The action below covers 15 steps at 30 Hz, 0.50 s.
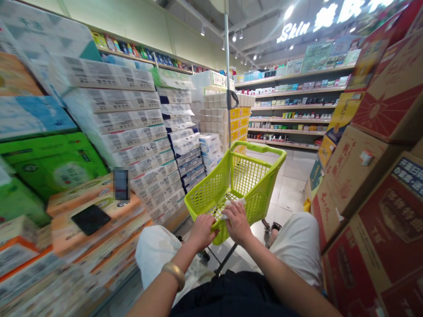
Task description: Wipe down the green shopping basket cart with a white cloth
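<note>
A lime-green shopping cart basket [256, 176] with perforated walls stands in front of me, between my knees. My left hand [202, 231] is closed over its near rim, fingers curled to the inside. Just to the right, my right hand [238, 222] presses a crumpled white cloth [243, 201] against the same near end; most of the cloth is under the fingers, and whether it is cloth or tissue I cannot tell. A metal pole [227, 57] rises at the cart's left side. Through the basket's holes the pale floor shows.
Stacked tissue packs [128, 119] line the left side. A dark flat device [90, 219] lies on orange packs [62, 237], beside a blurred-out patch. Cardboard boxes [350, 171] wall the right side. Shelves of small products [294, 105] stand behind a tiled aisle [291, 171].
</note>
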Tool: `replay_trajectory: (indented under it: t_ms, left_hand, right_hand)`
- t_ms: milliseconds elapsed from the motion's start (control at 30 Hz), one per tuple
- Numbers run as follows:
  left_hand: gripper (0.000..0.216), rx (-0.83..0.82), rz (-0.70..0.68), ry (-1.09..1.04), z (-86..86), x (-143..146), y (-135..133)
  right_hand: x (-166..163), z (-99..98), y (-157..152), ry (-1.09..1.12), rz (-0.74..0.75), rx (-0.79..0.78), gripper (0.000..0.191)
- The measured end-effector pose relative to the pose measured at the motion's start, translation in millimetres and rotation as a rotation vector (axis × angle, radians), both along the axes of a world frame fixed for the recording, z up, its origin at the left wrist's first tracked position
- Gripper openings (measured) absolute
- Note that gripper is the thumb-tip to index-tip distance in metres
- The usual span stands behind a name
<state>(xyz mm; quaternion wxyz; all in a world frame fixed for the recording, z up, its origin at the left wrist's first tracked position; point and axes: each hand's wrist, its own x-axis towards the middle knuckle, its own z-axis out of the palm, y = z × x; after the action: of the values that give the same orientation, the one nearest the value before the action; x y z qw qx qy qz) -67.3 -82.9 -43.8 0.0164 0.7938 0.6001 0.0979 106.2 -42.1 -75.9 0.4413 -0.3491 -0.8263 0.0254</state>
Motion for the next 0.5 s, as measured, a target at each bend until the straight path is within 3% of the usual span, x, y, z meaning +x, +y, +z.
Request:
replay_trajectory:
  t_ms: [100,200,367,500]
  left_hand:
    - [0.02,-0.007,-0.004,0.02,-0.6,-2.4,-0.3]
    - [0.02,-0.011,-0.006,0.02,-1.2,-4.4,-1.3]
    - [0.015,0.001,0.002,0.007,-2.0,-2.0,-1.1]
    - [0.016,0.005,0.008,0.004,-1.8,-0.4,0.4]
  right_hand:
    - [-16.4,-3.4,-18.3,-0.07,0.117,0.019,0.041]
    - [-9.2,0.6,-13.0,-0.117,0.166,0.046,0.041]
    - [16.9,14.0,15.8,-0.039,0.01,0.019,0.03]
    - [0.2,11.5,3.3,0.034,-0.031,-0.027,0.029]
